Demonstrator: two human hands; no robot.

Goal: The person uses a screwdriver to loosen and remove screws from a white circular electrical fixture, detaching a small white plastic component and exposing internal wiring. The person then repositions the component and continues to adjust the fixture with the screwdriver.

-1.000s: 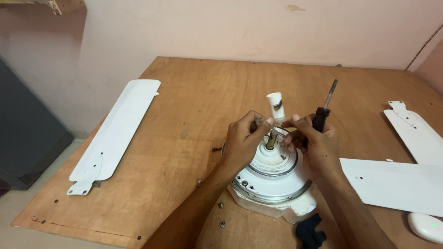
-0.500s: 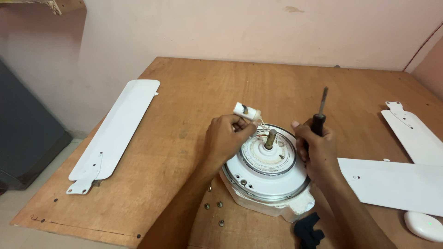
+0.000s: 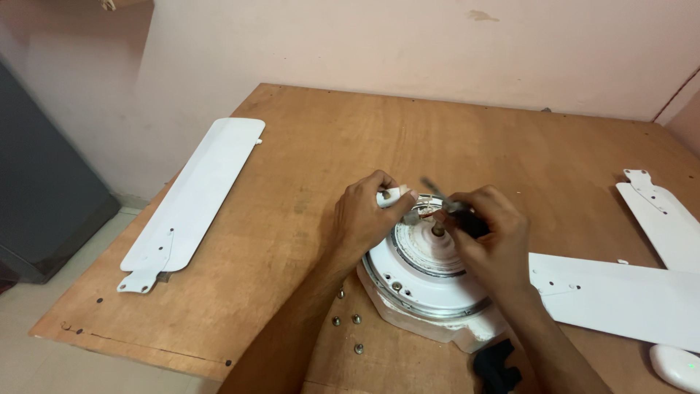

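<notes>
Both hands meet over the white fan motor, which sits on a white foam block close to the near edge of the wooden worktop, a little right of its middle. The left hand reaches in from the near side with its fingers curled shut around a small white cylinder, held just above the motor's far-left rim. The right hand has its grip clamped on the dark handle of a screwdriver; the metal shaft is blurred and points up and to the left, towards the left hand, just over the short spindle standing at the motor's centre. The two hands are almost touching there; whether the tool's tip meets anything I cannot tell.

A few loose screws lie on the wood just left of the foam block, by the left forearm. A long white fan blade lies along the left edge of the worktop, well apart from the motor. Another blade lies to the right of the motor, passing under the right forearm, and a third rests near the right edge. A black object sits at the near edge below the motor, and a small white rounded thing at the near right corner.
</notes>
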